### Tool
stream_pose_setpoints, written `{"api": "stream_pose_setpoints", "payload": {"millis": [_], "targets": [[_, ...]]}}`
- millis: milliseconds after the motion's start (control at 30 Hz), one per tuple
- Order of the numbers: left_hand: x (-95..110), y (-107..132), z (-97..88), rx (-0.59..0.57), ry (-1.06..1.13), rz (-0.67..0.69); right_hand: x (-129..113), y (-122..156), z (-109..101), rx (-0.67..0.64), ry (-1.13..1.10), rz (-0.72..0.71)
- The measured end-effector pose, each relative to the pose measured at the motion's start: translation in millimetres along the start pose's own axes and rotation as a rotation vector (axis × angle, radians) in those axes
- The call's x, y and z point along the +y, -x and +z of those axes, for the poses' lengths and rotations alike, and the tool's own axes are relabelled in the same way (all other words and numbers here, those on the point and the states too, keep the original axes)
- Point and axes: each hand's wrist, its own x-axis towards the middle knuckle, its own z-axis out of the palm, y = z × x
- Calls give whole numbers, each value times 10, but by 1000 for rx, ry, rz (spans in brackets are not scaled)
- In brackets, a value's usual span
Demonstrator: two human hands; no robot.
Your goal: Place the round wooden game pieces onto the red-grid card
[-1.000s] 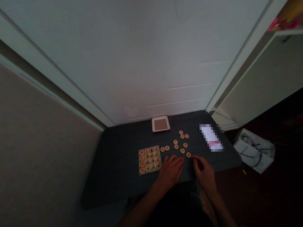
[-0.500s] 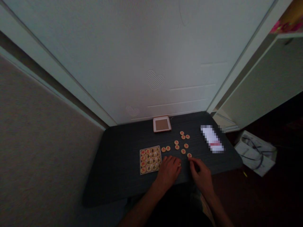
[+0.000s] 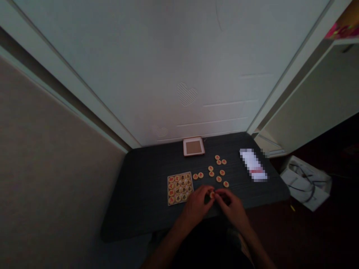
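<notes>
My left hand and my right hand meet over the near edge of the dark table. Their fingertips pinch one round wooden chess piece between them. Just left of my left hand lies a square tray filled with rows of the same pieces, marked red or black. Several loose pieces are scattered on the table beyond my hands.
A shallow pink-rimmed square box lies at the table's far edge by the white wall. A white blurred item rests at the right end. A white bag sits on the dark floor to the right.
My right hand slid left toward my left hand. The two now pinch one piece together, where a second ago they lay apart on the table.
</notes>
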Motion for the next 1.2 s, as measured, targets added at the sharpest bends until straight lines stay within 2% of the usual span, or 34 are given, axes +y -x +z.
{"api": "stream_pose_setpoints", "payload": {"millis": [200,400,633,867,1200], "targets": [[10,64,-129,5,180,-83,-89,-49,78,-64,-86,28],[-56,119,-128,59,433,-225,-178,-84,124,-79,-103,38],[-107,125,-175,101,664,-386,-307,-69,180,-87,-40,-62],[-123,120,-297,113,703,-391,-381,-87,259,-59,94,-242],[-136,156,-338,72,704,-374,-358,-93,281,-77,96,-234]]}}
